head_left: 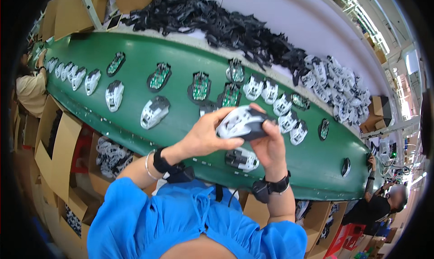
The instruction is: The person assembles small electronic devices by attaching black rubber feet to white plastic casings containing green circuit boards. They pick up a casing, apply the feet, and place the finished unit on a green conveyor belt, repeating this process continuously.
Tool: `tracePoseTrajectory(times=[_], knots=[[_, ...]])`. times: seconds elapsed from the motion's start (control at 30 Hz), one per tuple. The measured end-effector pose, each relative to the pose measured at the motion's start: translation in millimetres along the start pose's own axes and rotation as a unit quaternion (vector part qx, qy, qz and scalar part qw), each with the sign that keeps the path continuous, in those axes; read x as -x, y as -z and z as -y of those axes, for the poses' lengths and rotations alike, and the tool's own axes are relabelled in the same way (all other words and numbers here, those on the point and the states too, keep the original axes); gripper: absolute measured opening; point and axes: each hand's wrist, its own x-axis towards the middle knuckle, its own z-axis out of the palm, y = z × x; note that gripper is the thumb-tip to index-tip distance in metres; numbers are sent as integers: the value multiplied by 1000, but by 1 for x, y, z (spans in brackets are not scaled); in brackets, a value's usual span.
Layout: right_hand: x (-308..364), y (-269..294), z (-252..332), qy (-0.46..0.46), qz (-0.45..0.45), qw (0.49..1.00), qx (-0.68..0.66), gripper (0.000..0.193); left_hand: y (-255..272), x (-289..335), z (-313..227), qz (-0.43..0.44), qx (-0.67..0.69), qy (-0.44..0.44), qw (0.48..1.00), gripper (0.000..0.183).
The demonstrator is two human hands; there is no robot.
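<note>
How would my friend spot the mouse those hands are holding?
Find the long green conveyor belt, then the blue top beside it. Above the belt, the left hand and right hand grip a white-and-dark-grey mouse shell. Unlike the similar shells lying nearby, this one is held up.

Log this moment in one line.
left hand: holds black-and-white shell by white end | right hand: grips black end | place: above green surface | far side: black parts pile, white parts pile
</note>
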Motion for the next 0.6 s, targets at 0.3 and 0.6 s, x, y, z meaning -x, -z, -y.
tracePoseTrajectory(times=[0.3, 0.6], knots=[[-20, -27, 16, 103, 4, 944, 314, 58, 20, -10, 14, 4, 104, -50, 993, 71], [-70, -47, 4, 267, 296, 556, 729, 71, 55, -30, 52, -44, 472, 140, 869, 46]])
